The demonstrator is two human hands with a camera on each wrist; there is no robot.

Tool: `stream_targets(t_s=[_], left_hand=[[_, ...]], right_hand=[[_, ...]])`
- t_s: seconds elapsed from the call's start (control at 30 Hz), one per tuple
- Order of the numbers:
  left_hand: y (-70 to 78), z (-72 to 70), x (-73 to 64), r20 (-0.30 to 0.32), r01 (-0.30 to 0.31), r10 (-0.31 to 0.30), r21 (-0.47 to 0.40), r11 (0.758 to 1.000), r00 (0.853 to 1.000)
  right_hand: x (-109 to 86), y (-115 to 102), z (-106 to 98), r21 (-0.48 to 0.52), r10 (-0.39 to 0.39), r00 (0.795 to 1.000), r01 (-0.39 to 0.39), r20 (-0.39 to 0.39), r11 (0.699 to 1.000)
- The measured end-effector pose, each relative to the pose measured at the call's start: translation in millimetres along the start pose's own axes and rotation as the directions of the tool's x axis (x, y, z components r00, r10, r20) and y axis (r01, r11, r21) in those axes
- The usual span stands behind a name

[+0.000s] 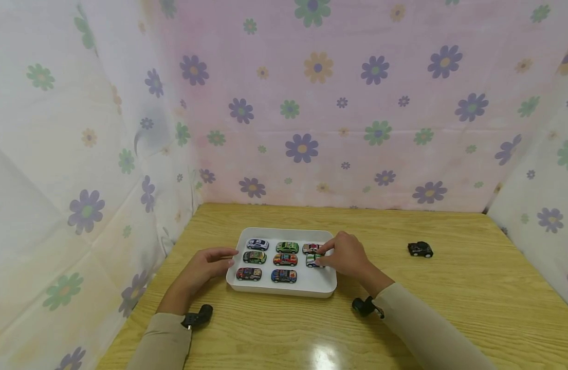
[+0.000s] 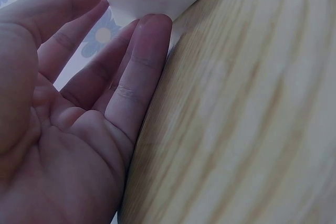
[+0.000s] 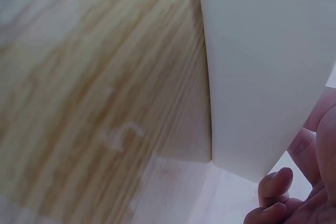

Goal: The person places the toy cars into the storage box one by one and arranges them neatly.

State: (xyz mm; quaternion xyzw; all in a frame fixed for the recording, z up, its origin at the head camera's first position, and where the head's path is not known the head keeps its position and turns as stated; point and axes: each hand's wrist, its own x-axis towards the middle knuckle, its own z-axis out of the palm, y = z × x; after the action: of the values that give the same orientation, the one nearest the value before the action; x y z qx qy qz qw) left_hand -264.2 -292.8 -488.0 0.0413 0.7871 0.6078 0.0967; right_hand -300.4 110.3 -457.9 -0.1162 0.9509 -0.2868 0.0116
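A white tray (image 1: 299, 289) on the table holds several small toy cars in rows, among them a green one (image 1: 287, 247), a red-orange one (image 1: 285, 260) and a blue one (image 1: 284, 276). Over the tray's right side, my right hand (image 1: 347, 255) pinches a white-and-green toy car (image 1: 310, 261) between thumb and fingers. Just behind that car sits a red-and-white toy car (image 1: 311, 248), partly hidden by the fingers. My left hand (image 1: 199, 270) is at the tray's left edge; in the left wrist view its fairly straight fingers (image 2: 148, 51) touch the tray's outer wall.
Right of the tray, a black toy car (image 1: 420, 249) stands alone on the wooden table (image 1: 450, 298). Flower-patterned cloth (image 1: 302, 103) hangs behind the table and at both sides. Black wrist cameras (image 1: 198, 316) are strapped to both arms.
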Motion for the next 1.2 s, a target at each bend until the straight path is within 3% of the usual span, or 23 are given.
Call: stream_targets(t_s=[0.37, 0.53, 0.73, 0.97, 1.2], left_hand=[[-2.8, 0.0, 0.7, 0.006, -0.007, 0.007, -0.012, 1.000, 1.000], [-4.0, 0.7, 1.5, 0.011, 0.000, 0.000, -0.010, 1.000, 1.000], [-2.2, 1.2, 0.2, -0.007, -0.002, 0.002, -0.006, 1.000, 1.000], [-2.8, 0.8, -0.5, 0.004, 0.007, -0.007, -0.021, 1.000, 1.000], [-1.0, 0.7, -0.2, 0.005, -0.006, 0.006, -0.019, 1.000, 1.000]], right_hand=[[-1.9, 3.3, -4.3, 0.051, 0.007, 1.000, -0.007, 0.012, 0.999], [-3.8, 7.5, -19.7, 0.091, 0.036, 0.999, -0.036, -0.004, 0.995], [-7.9, 16.1, -44.1, 0.116, 0.011, 0.999, -0.006, -0.039, 0.993], [-20.6, 41.8, -72.0, 0.172, -0.031, 0.995, 0.047, -0.096, 0.984], [-39.2, 77.8, -97.6, 0.231, 0.023, 0.986, 0.015, -0.163, 0.973]])
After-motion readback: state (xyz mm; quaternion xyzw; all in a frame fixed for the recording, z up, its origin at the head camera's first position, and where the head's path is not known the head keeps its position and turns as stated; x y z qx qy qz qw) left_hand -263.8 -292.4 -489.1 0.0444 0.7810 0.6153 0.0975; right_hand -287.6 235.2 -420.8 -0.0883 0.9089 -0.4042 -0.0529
